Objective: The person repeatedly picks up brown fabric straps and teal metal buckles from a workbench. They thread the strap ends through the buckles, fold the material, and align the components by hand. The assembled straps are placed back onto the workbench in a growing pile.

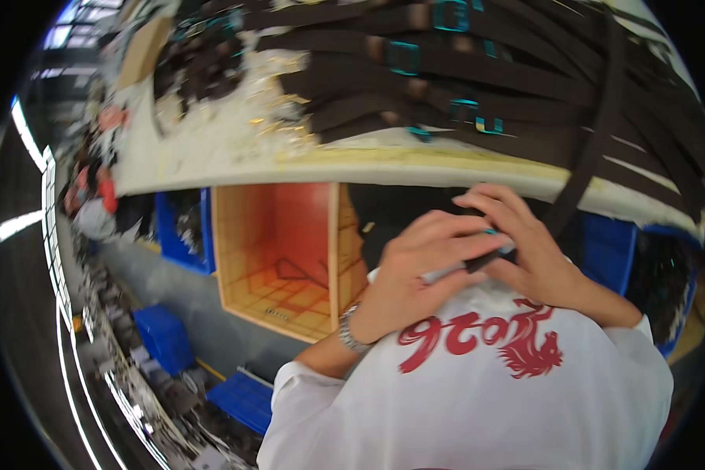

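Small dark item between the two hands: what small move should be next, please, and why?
Perhaps turn the small dark item slightly into clearer view: the left hand seems to pinch it, the right hand is close beside it, and together they hide part of it.

1. Brown straps (517,74), far side: matt woven cloth webbing, flat and fine-textured.
2. Buckles (420,134) among them: smooth and hard-looking, with shiny teal glints; metal or plastic, cannot tell.
3. Scattered small pieces (278,86), far left: glossy, crinkled like film, with golden metallic glints.
4. Worktable (204,153): pale, smooth, mostly matt top.
5. Tan slab (142,51), far left: matt, like cardboard.
6. Open box (334,258): light, smooth wooden edges; orange-red inside with soft sheen.
7. Blue bin (163,337), near left: smooth plastic.
8. Watchband (348,329): shiny metal links.
9. Slim pen-like item (444,273): smooth pale shaft, blurred.
10. T-shirt (462,423): soft matt white cloth.
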